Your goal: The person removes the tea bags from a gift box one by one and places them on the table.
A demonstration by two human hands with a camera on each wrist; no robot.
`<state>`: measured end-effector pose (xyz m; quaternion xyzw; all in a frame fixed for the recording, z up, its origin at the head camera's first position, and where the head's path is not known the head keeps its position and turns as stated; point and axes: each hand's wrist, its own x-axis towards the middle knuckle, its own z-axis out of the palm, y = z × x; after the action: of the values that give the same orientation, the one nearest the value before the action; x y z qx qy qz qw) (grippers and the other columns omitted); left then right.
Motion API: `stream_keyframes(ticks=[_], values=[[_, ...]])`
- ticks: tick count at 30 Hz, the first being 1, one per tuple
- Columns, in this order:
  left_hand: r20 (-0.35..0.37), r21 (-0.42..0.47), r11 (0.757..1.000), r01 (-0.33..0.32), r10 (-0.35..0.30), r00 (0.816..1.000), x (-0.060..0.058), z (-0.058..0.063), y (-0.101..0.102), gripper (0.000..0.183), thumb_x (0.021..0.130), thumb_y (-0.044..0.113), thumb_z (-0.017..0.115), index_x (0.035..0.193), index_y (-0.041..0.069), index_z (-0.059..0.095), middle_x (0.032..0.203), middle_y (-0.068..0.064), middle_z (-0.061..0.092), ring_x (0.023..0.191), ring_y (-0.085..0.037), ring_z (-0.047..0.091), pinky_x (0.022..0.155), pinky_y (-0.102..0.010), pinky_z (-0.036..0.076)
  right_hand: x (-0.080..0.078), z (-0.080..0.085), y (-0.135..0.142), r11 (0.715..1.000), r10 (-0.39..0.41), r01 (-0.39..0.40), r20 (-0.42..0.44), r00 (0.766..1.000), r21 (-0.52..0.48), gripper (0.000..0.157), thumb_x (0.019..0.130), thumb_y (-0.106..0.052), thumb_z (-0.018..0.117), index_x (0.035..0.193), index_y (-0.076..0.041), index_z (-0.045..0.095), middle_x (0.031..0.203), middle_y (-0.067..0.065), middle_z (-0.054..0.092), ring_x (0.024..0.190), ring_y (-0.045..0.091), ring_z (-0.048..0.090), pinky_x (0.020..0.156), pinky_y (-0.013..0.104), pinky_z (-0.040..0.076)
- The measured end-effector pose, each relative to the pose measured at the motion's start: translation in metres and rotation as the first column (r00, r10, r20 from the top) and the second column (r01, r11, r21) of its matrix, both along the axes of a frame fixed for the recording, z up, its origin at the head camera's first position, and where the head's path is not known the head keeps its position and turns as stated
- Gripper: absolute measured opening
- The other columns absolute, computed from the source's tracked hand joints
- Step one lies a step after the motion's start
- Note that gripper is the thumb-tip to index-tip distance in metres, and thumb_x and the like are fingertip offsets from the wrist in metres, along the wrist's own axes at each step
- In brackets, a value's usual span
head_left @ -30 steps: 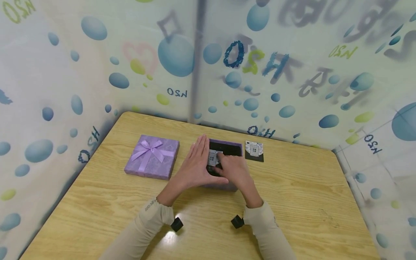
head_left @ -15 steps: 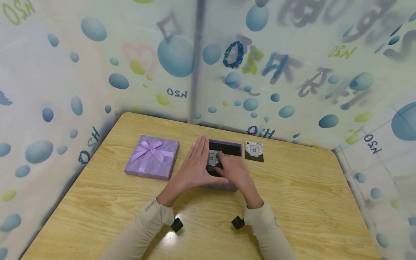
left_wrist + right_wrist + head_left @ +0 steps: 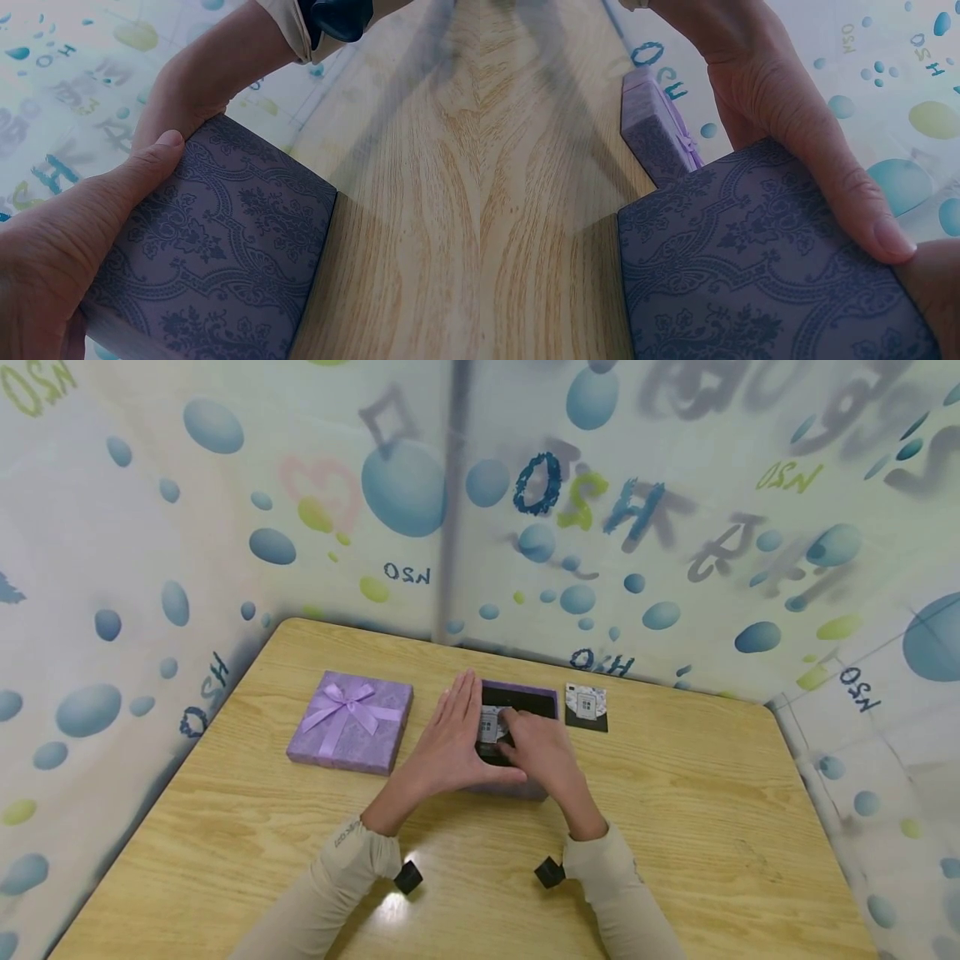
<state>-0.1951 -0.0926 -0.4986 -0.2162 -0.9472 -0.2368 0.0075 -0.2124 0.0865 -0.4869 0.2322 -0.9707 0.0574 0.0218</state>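
Observation:
The purple patterned box (image 3: 517, 789) stands uncovered on the table, its inside black. My left hand (image 3: 442, 739) rests along its left side with straight fingers, and the thumb (image 3: 154, 161) lies across the near rim. Inside, a small grey-and-white square card (image 3: 492, 725) with printed marks lies toward the left. My right hand (image 3: 542, 752) reaches in over the near right corner, its index finger and thumb bent at the card's right edge. That contact is partly covered by the hand, and both wrist views show mostly the box's outer wall.
A purple lid (image 3: 352, 722) with a ribbon bow lies left of the box. Another printed square card (image 3: 587, 707), dark along its lower edge, lies to the right. The wooden table (image 3: 697, 810) meets patterned walls (image 3: 510, 543) behind it.
The right thumb has shifted slightly right inside the box, and more of the card's lower part shows. The left hand, box and lid stay in place.

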Motion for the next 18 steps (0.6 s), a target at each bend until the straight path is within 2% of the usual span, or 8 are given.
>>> stream_keyframes(ticks=[9, 13, 18], values=[[0.001, 0.000, 1.000, -0.004, 0.004, 1.000, 0.0000, 0.0000, -0.0001, 0.152, 0.069, 0.095, 0.063, 0.164, 0.006, -0.016, 0.171, -0.008, -0.023, 0.161, -0.026, -0.013, 0.130, -0.045, 0.000, 0.0001, 0.0027, 0.0010, 0.998, -0.024, 0.025, 0.014, 1.000, -0.058, 0.046, 0.097, -0.026, 0.077, 0.133, 0.001, 0.066, 0.098, 0.011, 0.076, 0.080, 0.024, 0.072, 0.063, 0.036, 0.057], [-0.007, 0.002, 1.000, -0.004, 0.004, 1.000, -0.0010, 0.0001, 0.0003, 0.151, 0.069, 0.095, 0.063, 0.164, 0.006, -0.014, 0.172, -0.008, -0.022, 0.161, -0.026, -0.012, 0.130, -0.045, 0.000, -0.0005, 0.0044, 0.0011, 0.998, -0.041, 0.042, 0.013, 0.999, -0.054, 0.047, 0.097, -0.027, 0.077, 0.132, 0.002, 0.066, 0.090, 0.009, 0.074, 0.073, 0.022, 0.070, 0.056, 0.033, 0.052], [0.010, 0.004, 1.000, -0.004, 0.004, 1.000, -0.0010, 0.0011, 0.0001, 0.152, 0.069, 0.094, 0.065, 0.164, 0.006, -0.015, 0.172, -0.009, -0.022, 0.160, -0.024, -0.016, 0.130, -0.044, -0.001, -0.0011, 0.0050, 0.0016, 0.998, -0.042, 0.045, 0.046, 0.998, -0.054, 0.041, 0.094, -0.025, 0.081, 0.124, -0.001, 0.068, 0.075, 0.000, 0.064, 0.062, 0.014, 0.060, 0.051, 0.028, 0.043]])
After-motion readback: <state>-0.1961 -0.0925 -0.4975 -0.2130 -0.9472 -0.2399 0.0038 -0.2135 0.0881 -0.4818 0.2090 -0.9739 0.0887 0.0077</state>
